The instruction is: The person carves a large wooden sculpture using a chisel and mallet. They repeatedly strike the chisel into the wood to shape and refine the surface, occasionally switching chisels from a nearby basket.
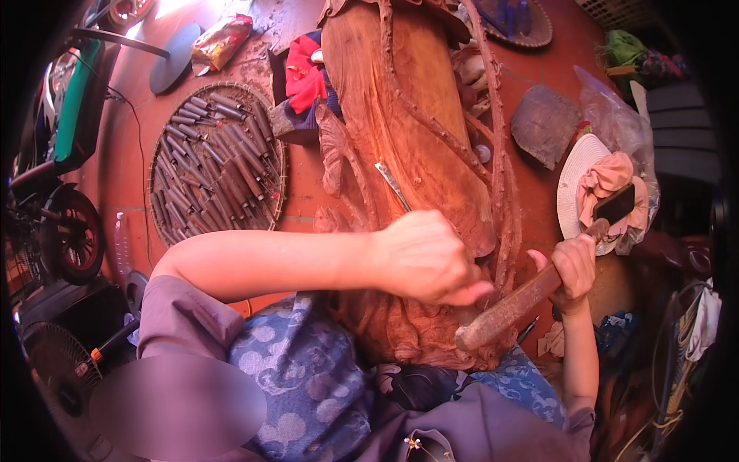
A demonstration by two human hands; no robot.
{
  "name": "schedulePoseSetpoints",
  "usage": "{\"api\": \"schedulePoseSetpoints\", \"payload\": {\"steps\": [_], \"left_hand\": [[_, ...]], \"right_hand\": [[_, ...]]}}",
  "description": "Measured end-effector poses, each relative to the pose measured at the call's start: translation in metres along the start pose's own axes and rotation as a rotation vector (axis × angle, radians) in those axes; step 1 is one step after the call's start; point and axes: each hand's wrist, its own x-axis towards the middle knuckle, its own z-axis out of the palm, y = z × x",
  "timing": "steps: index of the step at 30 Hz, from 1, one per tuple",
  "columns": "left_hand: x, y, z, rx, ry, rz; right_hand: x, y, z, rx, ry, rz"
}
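A large reddish-brown wood carving (419,92) with carved vine-like branches lies before me, its near end between my knees. My left hand (427,258) is closed in a fist around a chisel (392,185), and the handle is hidden in the fingers. The chisel's narrow metal blade points away from me, over or against the smooth wood; contact is hard to tell. To the right, my right hand (573,273) grips a worn wooden mallet (508,306). Its thick end angles down to the left, close to my left fist.
A round woven tray (281,181) full of chisels lies on the red tiled floor at left. A wood block (545,125), a straw hat (571,189) and a dark phone (614,205) are at right. A fan (61,377) and a plastic bottle (122,242) stand left.
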Motion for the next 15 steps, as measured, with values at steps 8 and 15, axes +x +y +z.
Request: {"api": "schedulePoseSetpoints", "payload": {"steps": [8, 15], "left_hand": [[0.003, -0.002, -0.015, 0.119, -0.026, 0.141], [-0.015, 0.05, -0.037, -0.049, -0.232, -0.001]], "right_hand": [[0.0, -0.01, -0.001, 0.051, -0.006, 0.044], [-0.006, -0.028, -0.035, 0.211, 0.003, 0.096]]}}
